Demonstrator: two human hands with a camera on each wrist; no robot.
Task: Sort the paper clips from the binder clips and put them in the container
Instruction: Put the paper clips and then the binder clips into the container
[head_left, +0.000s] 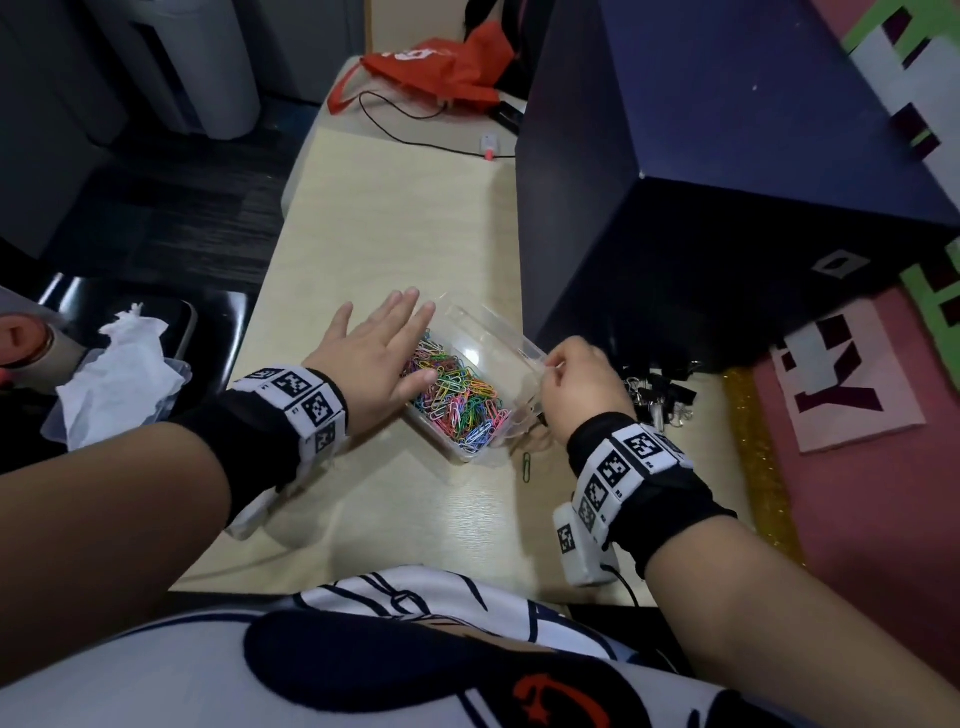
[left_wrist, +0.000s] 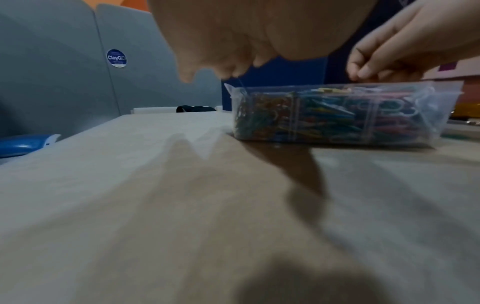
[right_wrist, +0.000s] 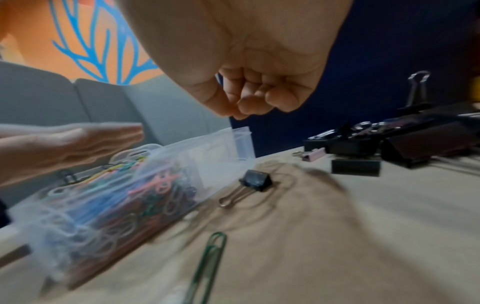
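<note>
The left hand lies flat with its fingers straight and slightly spread, hovering over or resting along the near long edge of the clear plastic container, probably to keep the light box from sliding while the other hand works at it. The coloured paper clips fill the container right under and beside those fingers, nearly to the rim as the left wrist view shows. The right hand is on the opposite side, its fingers curled and its thumb and forefinger pinched together at the hinged clear lid, which stands tilted open away from the left palm; it seems to hold the lid's edge, though whether it grips the lid or a small clip I cannot tell for sure, since the plastic is see-through and the right wrist view is blurred. Just below the right wrist, one green paper clip lies loose on the pale tabletop, outside the container, so the sorting is, in my judgement, almost done but not complete. A small black binder clip sits against the container's outer wall under the right hand, and the pile of black binder clips lies beyond that hand's knuckles, well apart from the paper clips.
</note>
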